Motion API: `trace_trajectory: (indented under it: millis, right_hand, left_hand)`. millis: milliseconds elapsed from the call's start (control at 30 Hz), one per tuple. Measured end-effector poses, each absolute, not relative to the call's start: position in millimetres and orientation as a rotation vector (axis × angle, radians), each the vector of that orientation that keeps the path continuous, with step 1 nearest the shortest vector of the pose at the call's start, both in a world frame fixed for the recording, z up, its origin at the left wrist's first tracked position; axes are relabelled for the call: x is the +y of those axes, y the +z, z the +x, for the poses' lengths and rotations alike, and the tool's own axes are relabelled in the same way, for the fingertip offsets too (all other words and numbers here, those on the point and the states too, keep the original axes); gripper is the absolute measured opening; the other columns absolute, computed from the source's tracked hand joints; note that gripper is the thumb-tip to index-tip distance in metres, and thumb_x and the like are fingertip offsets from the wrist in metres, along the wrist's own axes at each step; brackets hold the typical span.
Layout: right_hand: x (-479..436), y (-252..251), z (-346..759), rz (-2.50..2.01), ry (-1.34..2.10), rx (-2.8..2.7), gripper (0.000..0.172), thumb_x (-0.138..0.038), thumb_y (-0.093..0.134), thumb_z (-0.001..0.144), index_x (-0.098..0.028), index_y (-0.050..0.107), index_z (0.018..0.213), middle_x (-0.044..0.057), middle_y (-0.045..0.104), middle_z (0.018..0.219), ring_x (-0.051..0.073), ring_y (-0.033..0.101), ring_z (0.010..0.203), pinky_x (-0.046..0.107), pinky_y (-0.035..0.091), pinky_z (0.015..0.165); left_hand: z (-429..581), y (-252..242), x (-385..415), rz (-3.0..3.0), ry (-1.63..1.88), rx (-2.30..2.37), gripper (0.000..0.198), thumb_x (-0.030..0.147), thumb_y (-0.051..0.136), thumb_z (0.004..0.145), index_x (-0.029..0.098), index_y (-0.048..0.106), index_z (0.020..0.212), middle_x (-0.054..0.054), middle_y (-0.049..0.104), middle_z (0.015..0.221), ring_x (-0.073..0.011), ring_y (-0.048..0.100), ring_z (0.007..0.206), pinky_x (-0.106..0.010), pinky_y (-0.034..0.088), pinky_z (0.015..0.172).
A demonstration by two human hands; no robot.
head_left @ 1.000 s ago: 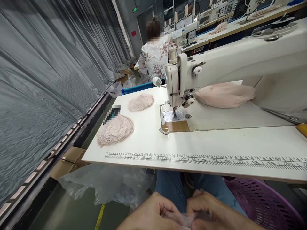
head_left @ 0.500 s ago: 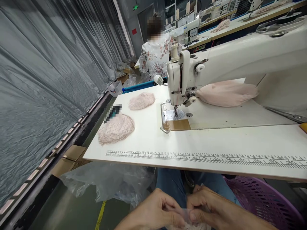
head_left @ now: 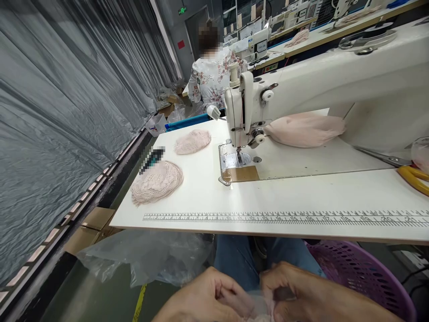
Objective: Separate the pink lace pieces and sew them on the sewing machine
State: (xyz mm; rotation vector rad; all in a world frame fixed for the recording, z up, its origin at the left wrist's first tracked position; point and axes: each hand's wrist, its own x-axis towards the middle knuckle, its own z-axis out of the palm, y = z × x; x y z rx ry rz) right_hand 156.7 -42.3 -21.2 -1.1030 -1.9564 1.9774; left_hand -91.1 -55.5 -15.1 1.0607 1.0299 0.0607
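Low in the view, over my lap, my left hand (head_left: 214, 297) and my right hand (head_left: 288, 290) are both closed on a piece of sheer pale pink lace fabric (head_left: 263, 306). Most of the fabric lies hidden behind my fingers and below the picture's edge. Beyond the table edge stands a white sewing machine (head_left: 241, 112), its needle and presser foot above the metal plate, apart from my hands. To its left on the table lie a stack of pale pink lace pieces (head_left: 157, 183) and a smaller pink stack (head_left: 192, 141). Bundled pink fabric (head_left: 304, 129) rests under the machine arm.
Scissors with yellow handles (head_left: 414, 176) lie at the table's right. A printed ruler (head_left: 268, 219) runs along the front edge. A purple basket (head_left: 372, 277) stands right of my legs, plastic sheeting (head_left: 144, 255) hangs at the left. A co-worker (head_left: 212, 76) sits beyond the machine.
The camera view has shifted a little to the right, showing more of the scissors. My hands stay on the lace fabric, with the right thumb and fingers now forming a wider loop.
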Motion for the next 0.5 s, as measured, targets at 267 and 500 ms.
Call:
trace_trajectory:
  millis: [267,500]
  right_hand:
    - [-58,-17,179,-1.139,1.686,-1.878,0.03,-0.018,0.067,0.076,-0.028,0.058,0.102,0.002,0.056,0.116,0.023,0.05,0.111,0.03,0.038,0.094]
    - [-54,-29,165,-0.915,1.788,-1.997,0.046,-0.043,0.077,0.074,-0.027,0.056,0.112,0.003,0.054,0.117,0.022,0.047,0.114,0.033,0.034,0.099]
  left_hand:
    - [-84,-20,-58,1.148,0.033,1.003,0.048,0.056,0.078,0.063,0.016,0.077,0.089,-0.003,0.07,0.074,-0.0138,0.062,0.067,-0.019,0.045,0.062]
    - [-86,-6,-41,1.398,-0.052,0.93,0.048,0.062,0.073,0.066,0.014,0.072,0.072,0.001,0.057,0.057,-0.0084,0.044,0.052,-0.018,0.031,0.048]
